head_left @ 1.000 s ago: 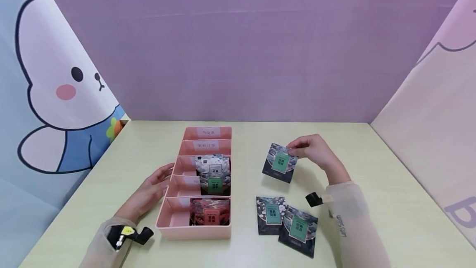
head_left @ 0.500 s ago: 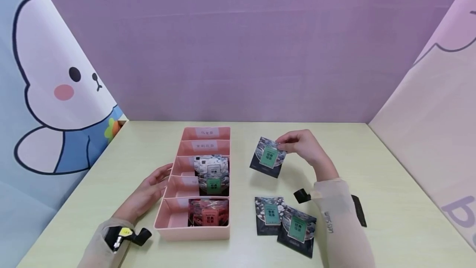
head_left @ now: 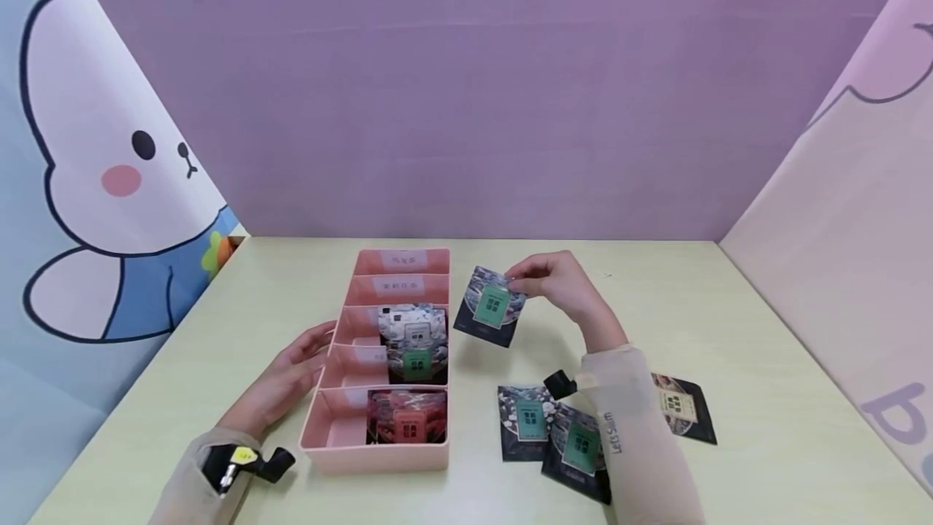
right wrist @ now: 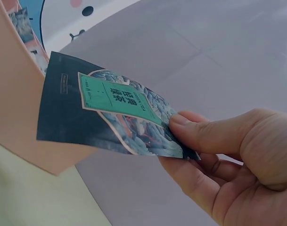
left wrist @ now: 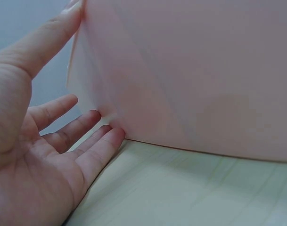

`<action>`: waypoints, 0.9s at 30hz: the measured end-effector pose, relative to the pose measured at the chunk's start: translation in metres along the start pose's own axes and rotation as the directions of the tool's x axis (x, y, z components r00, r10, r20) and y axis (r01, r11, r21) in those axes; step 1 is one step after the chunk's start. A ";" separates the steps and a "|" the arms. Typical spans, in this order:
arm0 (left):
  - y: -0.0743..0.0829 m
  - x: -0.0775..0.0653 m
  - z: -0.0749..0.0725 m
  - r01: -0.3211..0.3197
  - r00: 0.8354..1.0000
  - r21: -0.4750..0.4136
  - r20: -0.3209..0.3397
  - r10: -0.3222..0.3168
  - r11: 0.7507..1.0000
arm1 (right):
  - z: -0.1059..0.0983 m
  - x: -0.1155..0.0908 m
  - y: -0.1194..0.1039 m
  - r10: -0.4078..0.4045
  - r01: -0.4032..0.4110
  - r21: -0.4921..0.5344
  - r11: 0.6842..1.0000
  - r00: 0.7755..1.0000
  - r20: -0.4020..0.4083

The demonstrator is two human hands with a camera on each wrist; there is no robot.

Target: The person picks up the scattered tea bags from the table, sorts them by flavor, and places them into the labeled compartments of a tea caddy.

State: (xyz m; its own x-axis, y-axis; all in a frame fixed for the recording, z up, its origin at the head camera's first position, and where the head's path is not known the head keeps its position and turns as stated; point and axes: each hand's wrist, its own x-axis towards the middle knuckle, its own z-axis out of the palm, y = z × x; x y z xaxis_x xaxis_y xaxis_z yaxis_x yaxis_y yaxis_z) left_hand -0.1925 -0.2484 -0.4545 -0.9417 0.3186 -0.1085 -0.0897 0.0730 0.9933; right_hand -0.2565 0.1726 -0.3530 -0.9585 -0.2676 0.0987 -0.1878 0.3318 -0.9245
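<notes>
Between thumb and fingers my right hand [head_left: 557, 286] pinches a tea bag sachet [head_left: 490, 308] by its upper right corner. The sachet is dark with a green label and hangs above the table, just right of the pink divided box [head_left: 375, 458]. In the right wrist view its label [right wrist: 117, 97] faces the camera. My left hand [head_left: 295, 371] rests against the box's left side, fingers relaxed; the left wrist view shows fingertips [left wrist: 116, 134] at the foot of the box wall. Inside the box, a red sachet [head_left: 408, 417], a green-labelled one [head_left: 417, 364] and a pale one [head_left: 414, 324] occupy separate compartments.
Right of the box, a teal-labelled floral sachet [head_left: 521, 440] and a green-labelled dark sachet [head_left: 579, 452] lie overlapping on the table [head_left: 758, 330]. Beyond the right sleeve lies a cream-labelled sachet [head_left: 692, 411], partly covered. The two rear compartments carry paper labels [head_left: 403, 286].
My right hand has carried the green-labelled sachet leftward toward the box. The cream-labelled sachet has come into sight behind the sleeve. My left hand stays at the box.
</notes>
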 end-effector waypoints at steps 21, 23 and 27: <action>-0.003 0.002 -0.001 -0.042 0.999 -0.034 0.003 0.042 0.999 | 0.058 0.008 -0.019 -0.142 0.136 0.151 0.979 0.990 0.026; -0.003 0.003 -0.001 -0.046 0.999 -0.046 0.003 0.046 0.998 | 0.065 0.007 -0.021 -0.150 0.142 0.172 0.975 0.988 0.033; -0.003 0.003 -0.001 -0.043 0.999 -0.059 0.001 0.043 0.997 | 0.079 0.006 -0.023 -0.157 0.143 0.176 0.974 0.985 0.069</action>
State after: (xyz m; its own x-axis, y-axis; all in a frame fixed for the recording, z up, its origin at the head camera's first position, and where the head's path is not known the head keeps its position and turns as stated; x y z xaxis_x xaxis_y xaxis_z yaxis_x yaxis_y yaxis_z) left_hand -0.1956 -0.2487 -0.4582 -0.9444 0.3222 -0.0655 -0.0680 0.0033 0.9977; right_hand -0.2408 0.0920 -0.3607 -0.9001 -0.3778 0.2172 -0.2822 0.1254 -0.9511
